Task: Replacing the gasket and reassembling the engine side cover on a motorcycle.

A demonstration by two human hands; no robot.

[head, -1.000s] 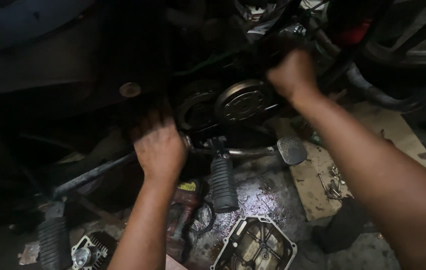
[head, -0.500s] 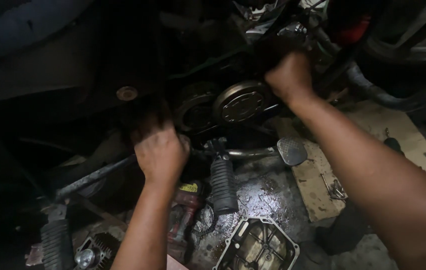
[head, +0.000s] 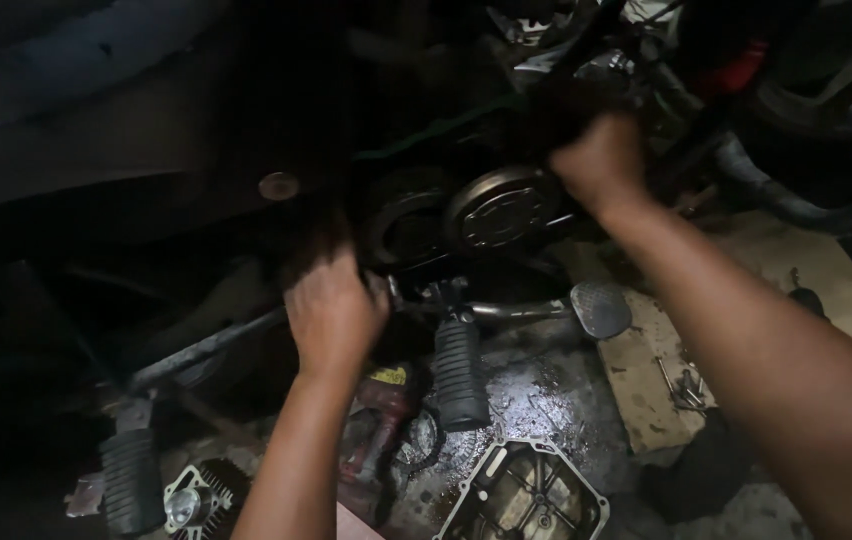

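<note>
A dark, greasy motorcycle engine [head: 446, 190] fills the upper middle of the head view, with a round metal cover [head: 502, 208] on its side. My left hand [head: 331, 310] grips the lower left edge of the engine case, fingers curled over dark metal. My right hand [head: 601, 160] is closed on a dark part at the engine's upper right; what it holds is hidden in shadow. A ribbed rubber footpeg [head: 458, 372] sticks out just right of my left hand, and a brake pedal [head: 601, 308] lies beyond it.
An open engine cover [head: 526, 492] lies on the oily wet floor at the bottom. A red power tool [head: 378, 420] lies below my left wrist. Another footpeg [head: 131, 480] and a small cylinder part [head: 191, 498] sit at the lower left. Cardboard [head: 666, 390] with loose bolts lies at right.
The view has shifted slightly; my left hand sits a bit lower and to the right on the engine case. My right hand keeps its grip at the upper right.
</note>
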